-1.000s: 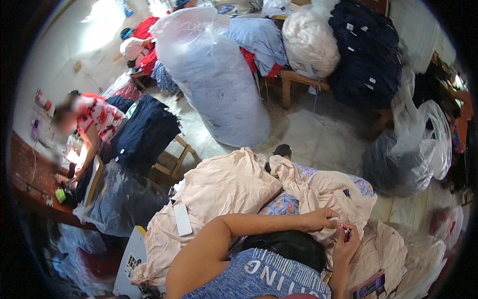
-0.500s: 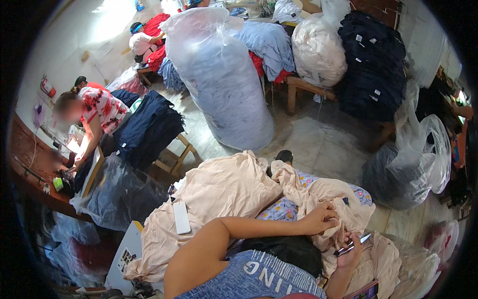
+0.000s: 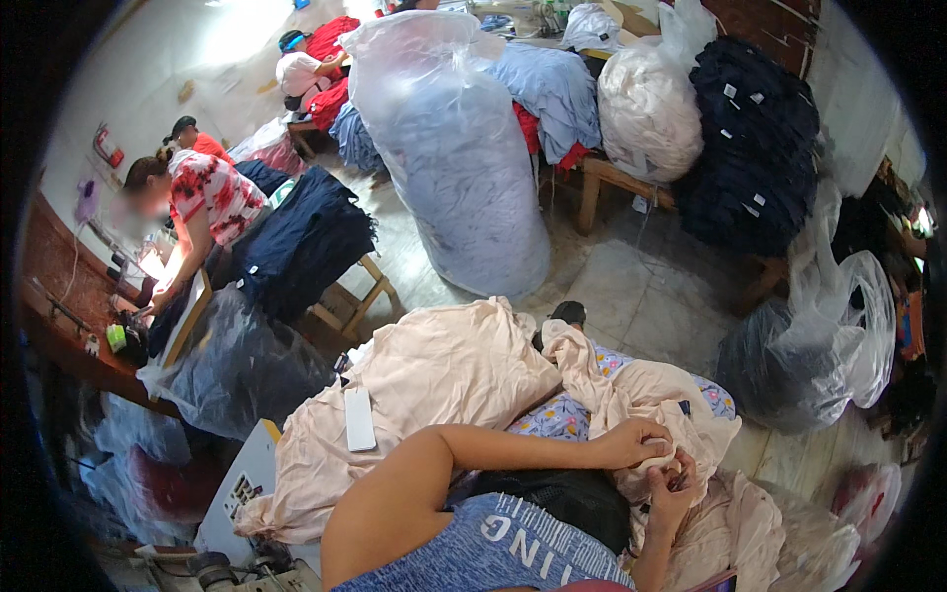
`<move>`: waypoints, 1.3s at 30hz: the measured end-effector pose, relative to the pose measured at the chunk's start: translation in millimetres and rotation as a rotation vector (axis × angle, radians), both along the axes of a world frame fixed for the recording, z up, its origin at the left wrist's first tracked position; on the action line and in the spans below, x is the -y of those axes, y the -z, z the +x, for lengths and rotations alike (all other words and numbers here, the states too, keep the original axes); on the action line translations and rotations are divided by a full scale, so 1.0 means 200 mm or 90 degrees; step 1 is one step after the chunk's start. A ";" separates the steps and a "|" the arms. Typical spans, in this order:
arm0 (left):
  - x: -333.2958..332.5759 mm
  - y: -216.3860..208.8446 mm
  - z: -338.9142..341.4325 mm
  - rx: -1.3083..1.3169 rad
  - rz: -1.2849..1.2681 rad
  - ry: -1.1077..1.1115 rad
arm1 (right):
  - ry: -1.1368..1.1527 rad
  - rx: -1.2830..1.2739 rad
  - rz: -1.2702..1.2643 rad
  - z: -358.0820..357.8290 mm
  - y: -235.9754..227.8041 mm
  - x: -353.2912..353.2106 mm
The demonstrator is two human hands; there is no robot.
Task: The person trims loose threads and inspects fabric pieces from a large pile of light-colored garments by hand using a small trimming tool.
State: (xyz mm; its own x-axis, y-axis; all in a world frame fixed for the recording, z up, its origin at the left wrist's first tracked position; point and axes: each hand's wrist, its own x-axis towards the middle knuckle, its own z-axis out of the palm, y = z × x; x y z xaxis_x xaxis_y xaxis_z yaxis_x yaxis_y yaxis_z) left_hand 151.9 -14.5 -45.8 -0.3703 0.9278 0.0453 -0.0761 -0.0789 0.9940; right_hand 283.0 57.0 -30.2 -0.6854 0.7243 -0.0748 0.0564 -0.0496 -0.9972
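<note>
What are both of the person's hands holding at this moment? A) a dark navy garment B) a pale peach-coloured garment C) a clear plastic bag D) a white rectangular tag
B: the left hand and the right hand meet in a grip on a fold of the pale peach garment that lies bunched over the lap.

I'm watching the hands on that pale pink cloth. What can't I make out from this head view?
- What the right hand pinches: too small, and its own fingers cover it.
- The spot on the pale pink garment under the left hand: covered by that hand.
- The right forearm: cut off by the lower edge.
- The dark cloth on the lap: partly behind the left arm.
- The worktable on the left: bent and dim near the rim.
</note>
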 end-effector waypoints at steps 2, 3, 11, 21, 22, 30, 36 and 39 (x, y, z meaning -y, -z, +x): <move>-0.03 0.11 0.01 0.049 0.115 0.015 | -0.014 0.085 0.020 0.01 0.06 0.00; -0.03 0.10 0.01 0.117 0.068 0.038 | -0.020 0.128 0.035 0.01 0.09 -0.01; -0.01 0.08 0.01 0.297 -0.066 0.214 | -0.043 0.002 -0.081 0.07 0.00 -0.10; -0.07 -0.19 0.07 0.216 0.109 0.353 | -0.108 -0.069 -0.095 0.20 -0.23 -0.25; -0.05 -0.31 0.09 0.326 0.070 0.407 | -0.107 -0.125 -0.153 0.21 -0.27 -0.24; -0.08 -0.22 0.08 0.203 -0.178 0.215 | 0.005 0.034 -0.171 0.07 -0.09 -0.28; -0.14 -0.08 -0.02 0.028 -0.216 0.276 | -0.097 0.029 -0.073 0.11 0.03 -0.32; -0.16 -0.06 0.02 -0.034 -0.077 0.221 | -0.091 0.055 -0.100 0.09 -0.09 -0.28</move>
State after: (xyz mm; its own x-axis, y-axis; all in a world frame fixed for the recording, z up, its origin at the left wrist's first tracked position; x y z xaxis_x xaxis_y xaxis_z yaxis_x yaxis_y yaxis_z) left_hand 156.4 18.2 -34.3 -0.0327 0.9976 -0.0614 -0.0262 0.0606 0.9978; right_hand 301.0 113.9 -11.2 -0.7661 0.5955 -0.2419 0.1592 -0.1889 -0.9690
